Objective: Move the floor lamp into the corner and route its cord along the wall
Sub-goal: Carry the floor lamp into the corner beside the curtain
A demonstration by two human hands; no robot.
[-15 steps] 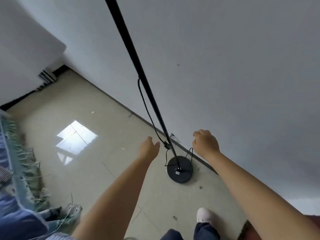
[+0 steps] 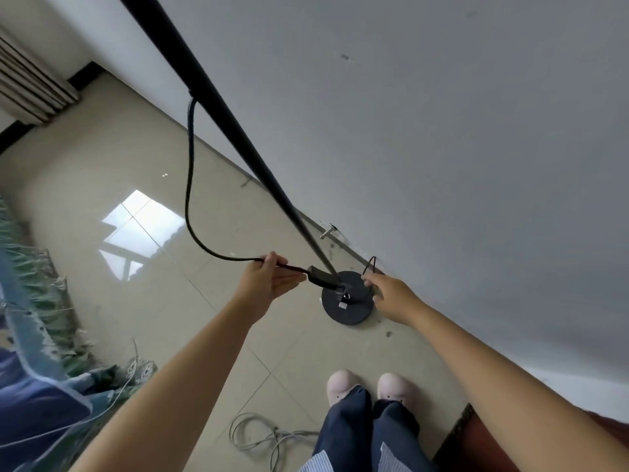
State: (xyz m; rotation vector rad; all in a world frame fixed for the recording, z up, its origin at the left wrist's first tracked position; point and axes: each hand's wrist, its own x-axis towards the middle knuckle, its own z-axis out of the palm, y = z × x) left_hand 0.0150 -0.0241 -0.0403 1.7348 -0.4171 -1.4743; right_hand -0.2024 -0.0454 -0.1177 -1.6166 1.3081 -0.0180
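Note:
The black floor lamp stands by the white wall, its thin pole (image 2: 238,131) rising up-left from a round black base (image 2: 350,311) on the tiled floor. A black cord (image 2: 189,185) drops from the pole in a loop to an inline switch box (image 2: 321,277) near the base. My left hand (image 2: 269,281) pinches the cord just left of that box. My right hand (image 2: 391,294) is over the base's right edge, fingers on a thin loop of cord (image 2: 371,264) against the wall.
A blue-green fringed rug (image 2: 37,318) covers the floor at left. A grey coiled cable (image 2: 269,437) lies near my feet (image 2: 371,386). A small metal door stop (image 2: 328,231) sticks out at the baseboard. Curtains (image 2: 30,86) hang at far left. A dark red object (image 2: 476,441) sits at bottom right.
I have leaned closer to the lamp. My left hand has taken hold of the cord by the switch box, and my right hand has dropped to the cord loop at the base.

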